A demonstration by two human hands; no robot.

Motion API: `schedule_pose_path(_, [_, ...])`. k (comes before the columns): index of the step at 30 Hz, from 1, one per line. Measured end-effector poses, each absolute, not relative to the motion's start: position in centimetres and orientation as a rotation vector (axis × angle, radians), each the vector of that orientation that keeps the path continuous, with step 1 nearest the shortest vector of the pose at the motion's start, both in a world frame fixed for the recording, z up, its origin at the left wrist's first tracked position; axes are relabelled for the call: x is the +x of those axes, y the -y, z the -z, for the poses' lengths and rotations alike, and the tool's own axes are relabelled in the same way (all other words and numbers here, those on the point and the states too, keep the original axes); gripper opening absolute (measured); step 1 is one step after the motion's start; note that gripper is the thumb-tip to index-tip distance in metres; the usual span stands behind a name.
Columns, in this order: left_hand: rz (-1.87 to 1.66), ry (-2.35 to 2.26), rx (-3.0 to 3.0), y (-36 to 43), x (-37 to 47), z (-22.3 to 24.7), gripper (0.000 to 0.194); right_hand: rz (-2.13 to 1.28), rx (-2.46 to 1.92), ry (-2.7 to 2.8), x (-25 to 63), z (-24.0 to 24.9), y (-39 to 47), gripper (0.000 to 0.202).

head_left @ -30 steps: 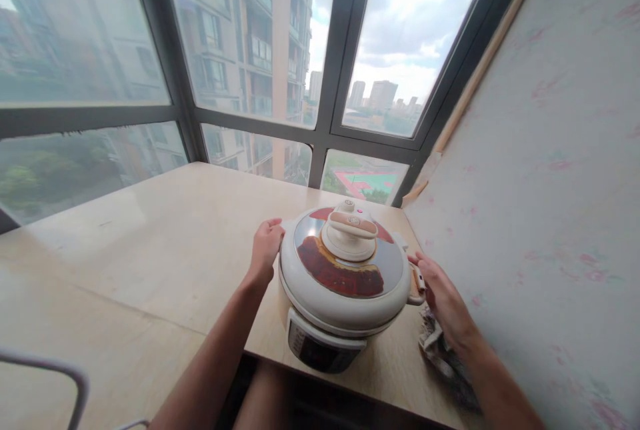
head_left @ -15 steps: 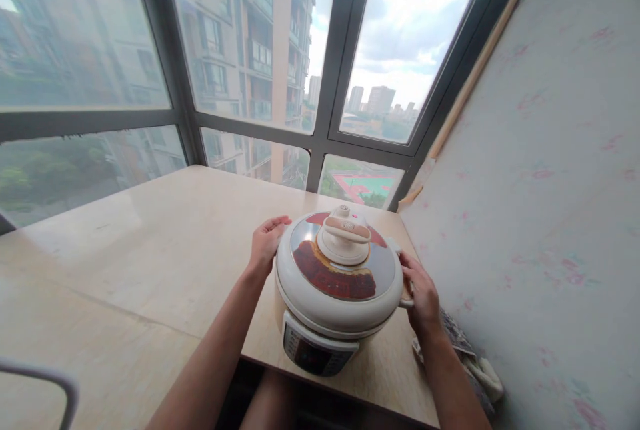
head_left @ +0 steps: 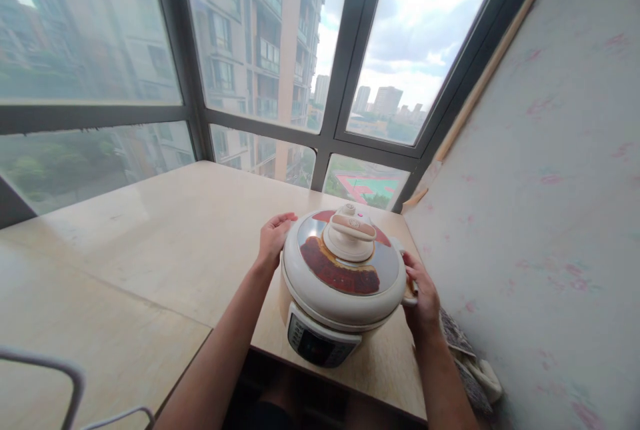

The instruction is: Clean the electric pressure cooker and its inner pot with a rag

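A cream electric pressure cooker (head_left: 345, 313) stands upright at the front edge of the counter, its dark control panel (head_left: 320, 343) facing me. Its lid (head_left: 340, 273) is on, with a shiny top, red-brown patterned patches and a raised handle (head_left: 353, 226) in the middle. My left hand (head_left: 275, 238) is closed at the cooker's left side; whatever side handle it grips there is hidden behind the fingers. On the opposite side my right hand (head_left: 423, 289) wraps round the right side handle (head_left: 410, 291), part of which shows between hand and pot.
A pale counter (head_left: 165, 217) runs to grey-framed windows (head_left: 327, 123). A flower-patterned wall (head_left: 540, 217) rises close on the right, with bundled cloth (head_left: 477, 373) below my right forearm. Bent white tubing (head_left: 75, 383) shows at lower left.
My viewpoint has turned slightly, so the scene sits a little further right, and more white tubing shows. Both hands keep their places on the cooker.
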State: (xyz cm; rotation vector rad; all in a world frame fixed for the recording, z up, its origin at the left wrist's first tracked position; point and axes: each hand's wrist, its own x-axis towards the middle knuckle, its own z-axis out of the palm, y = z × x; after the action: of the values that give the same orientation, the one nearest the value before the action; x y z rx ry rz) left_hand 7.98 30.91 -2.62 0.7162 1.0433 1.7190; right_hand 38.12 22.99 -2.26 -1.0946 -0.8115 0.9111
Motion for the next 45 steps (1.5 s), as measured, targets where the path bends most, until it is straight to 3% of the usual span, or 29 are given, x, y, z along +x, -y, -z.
schedule_pose_path(18, [-1.722, -1.025, 0.719, -30.8, 8.0, 2.8, 0.045, -0.998, -1.020, 0.757, 38.2, 3.6, -22.9, 0.066])
schedule_pose_path(33, [-1.727, -1.004, 0.613, -30.0, 8.6, 1.8, 0.044, -0.881, -1.160, 1.026, 40.9, 4.0, -23.8, 0.055])
schedule_pose_path(39, [-1.722, -1.014, 0.607, -29.8, 8.6, 1.6, 0.046, -0.503, -1.030, 1.320, 41.5, -0.7, -24.1, 0.041])
schedule_pose_path(45, [-1.720, -1.042, 0.586, -29.9, 8.6, 1.7, 0.042, -0.256, -0.839, 2.054, 36.7, -8.5, -24.8, 0.038])
